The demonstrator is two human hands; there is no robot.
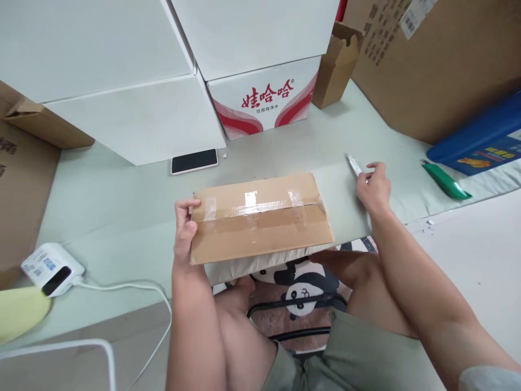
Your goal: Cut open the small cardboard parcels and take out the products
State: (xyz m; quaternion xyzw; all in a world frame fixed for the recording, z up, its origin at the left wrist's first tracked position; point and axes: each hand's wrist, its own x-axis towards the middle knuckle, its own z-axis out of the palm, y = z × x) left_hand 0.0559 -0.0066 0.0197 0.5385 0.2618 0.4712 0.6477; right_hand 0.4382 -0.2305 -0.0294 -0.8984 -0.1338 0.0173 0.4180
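Observation:
A flat brown cardboard box (260,217), sealed along its top seam with clear tape, lies at the near edge of the pale green table (122,190). My left hand (185,225) grips its left end, thumb on top. My right hand (373,187) is to the right of the box, fingers closed on a small white utility knife (353,164) whose tip points away to the upper left. The knife is apart from the box.
White cartons and a red-and-white water carton (264,98) stand behind. A black phone (194,161) lies behind the box. A green cutter (444,180) and a blue box (480,141) sit at right. A white device with cable (52,269) is at left. Brown cartons flank both sides.

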